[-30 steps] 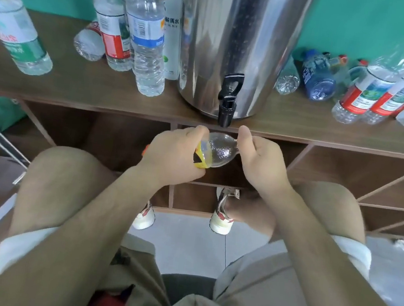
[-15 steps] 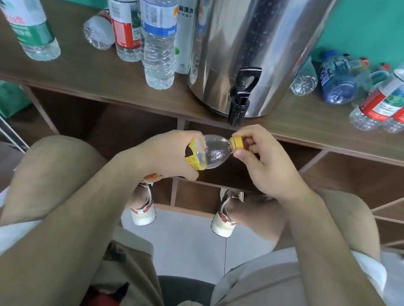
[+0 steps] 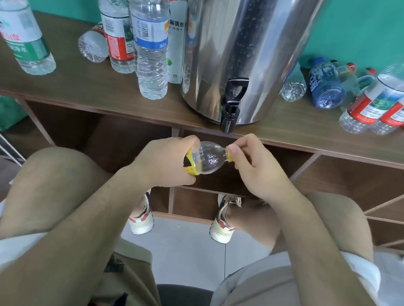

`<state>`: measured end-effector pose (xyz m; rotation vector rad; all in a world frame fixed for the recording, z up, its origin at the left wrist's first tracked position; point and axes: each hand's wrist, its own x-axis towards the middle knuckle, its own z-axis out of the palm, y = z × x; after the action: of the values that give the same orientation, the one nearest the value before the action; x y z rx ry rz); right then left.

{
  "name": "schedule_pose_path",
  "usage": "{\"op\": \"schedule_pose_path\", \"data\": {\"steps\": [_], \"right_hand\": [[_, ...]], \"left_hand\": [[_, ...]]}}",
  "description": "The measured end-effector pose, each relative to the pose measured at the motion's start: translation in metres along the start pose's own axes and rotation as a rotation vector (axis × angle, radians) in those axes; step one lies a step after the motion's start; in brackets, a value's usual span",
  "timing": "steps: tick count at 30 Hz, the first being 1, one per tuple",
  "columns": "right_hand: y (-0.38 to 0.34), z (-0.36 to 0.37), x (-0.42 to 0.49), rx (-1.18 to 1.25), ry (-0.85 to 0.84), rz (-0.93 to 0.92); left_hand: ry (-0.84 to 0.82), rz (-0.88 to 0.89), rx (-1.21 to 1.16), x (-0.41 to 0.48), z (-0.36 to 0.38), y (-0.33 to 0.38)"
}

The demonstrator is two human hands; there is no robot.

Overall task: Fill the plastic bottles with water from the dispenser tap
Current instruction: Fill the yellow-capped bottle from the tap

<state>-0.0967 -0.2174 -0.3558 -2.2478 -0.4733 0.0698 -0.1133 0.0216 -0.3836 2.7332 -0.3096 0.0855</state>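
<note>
Fingers (image 3: 233,149) of the right hand (image 3: 257,171) pinch the cap (image 3: 228,157) while the left hand (image 3: 167,160) grips the bottle (image 3: 209,157), tilted just below the tap (image 3: 231,105): likely uncapping, so next its mouth needs centring upright under the tap.

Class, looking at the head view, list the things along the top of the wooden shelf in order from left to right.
green-labelled bottle → left red-labelled bottle → blue-labelled bottle → steel dispenser → clear bottle on its side → dark blue bottle on its side → right red-labelled bottles
</note>
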Motion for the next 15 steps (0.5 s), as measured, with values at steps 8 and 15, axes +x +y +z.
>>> {"op": "schedule_pose_path", "data": {"steps": [8, 15], "right_hand": [[0.0018, -0.0094, -0.0019, -0.004, -0.048, -0.19], [-0.0058, -0.0103, -0.0044, 0.175, -0.036, -0.174]], "left_hand": [[-0.046, -0.067, -0.127, -0.0013, -0.001, 0.0025], [-0.094, -0.124, -0.302, -0.0013, -0.0032, 0.0027]]}}
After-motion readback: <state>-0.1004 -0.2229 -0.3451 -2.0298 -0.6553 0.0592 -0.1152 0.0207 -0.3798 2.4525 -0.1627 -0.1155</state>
